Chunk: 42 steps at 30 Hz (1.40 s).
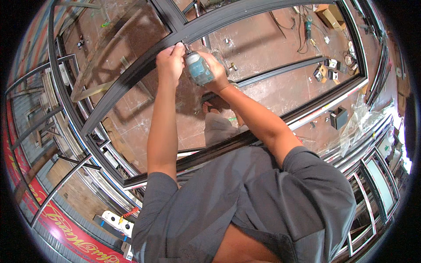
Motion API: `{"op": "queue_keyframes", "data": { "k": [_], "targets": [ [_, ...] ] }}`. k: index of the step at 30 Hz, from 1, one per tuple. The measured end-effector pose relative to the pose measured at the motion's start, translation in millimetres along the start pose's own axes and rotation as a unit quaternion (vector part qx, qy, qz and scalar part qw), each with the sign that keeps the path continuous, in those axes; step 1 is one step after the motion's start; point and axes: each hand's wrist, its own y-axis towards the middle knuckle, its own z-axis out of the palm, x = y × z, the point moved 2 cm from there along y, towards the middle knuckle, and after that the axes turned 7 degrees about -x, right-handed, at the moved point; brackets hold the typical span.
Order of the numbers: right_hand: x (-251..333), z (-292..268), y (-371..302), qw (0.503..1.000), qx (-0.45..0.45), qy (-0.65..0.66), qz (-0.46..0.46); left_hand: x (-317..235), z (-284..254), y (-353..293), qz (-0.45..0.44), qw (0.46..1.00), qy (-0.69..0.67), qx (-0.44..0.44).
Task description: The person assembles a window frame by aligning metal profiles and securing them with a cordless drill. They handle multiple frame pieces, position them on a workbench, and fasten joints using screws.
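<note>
In my right hand (215,72) is a teal and grey cordless drill driver (198,70), its nose pointing away from me at a dark frame bar (142,79). My left hand (171,62) is beside the drill's tip, with thumb and fingers pinched together against the bar. Whatever small piece sits between those fingers is too hidden to make out. The bar belongs to a large dark metal frame (322,98) that surrounds me, and another bar meets it just beyond the drill's tip.
On the reddish floor to the right lie a corded teal power tool (308,27), a cardboard box (329,16) and small opened boxes (322,72). A black box-shaped piece (338,117) and clear plastic wrap (357,131) lie nearer. A white power strip (117,222) is at lower left.
</note>
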Motion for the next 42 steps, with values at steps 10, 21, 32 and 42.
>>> {"op": "queue_keyframes", "data": {
  "k": [10, 21, 32, 42],
  "targets": [
    [-8.8, 6.5, 1.8, 0.997, 0.011, -0.051, -0.053, -57.9, 12.6, 131.7, 0.063, 0.944, 0.287, -0.149],
    [-2.5, 3.1, 11.0, 0.996, 0.018, -0.073, -0.038, -54.1, 25.0, 136.4, 0.028, 0.922, 0.378, -0.078],
    [-9.0, 4.0, 12.1, 0.997, -0.001, -0.07, -0.044, -51.3, 22.1, 141.8, 0.039, 0.923, 0.378, -0.065],
    [-11.8, 5.5, 15.7, 0.994, -0.003, -0.092, -0.059, -36.6, 19.9, 153.6, 0.048, 0.919, 0.387, -0.064]
  ]
}}
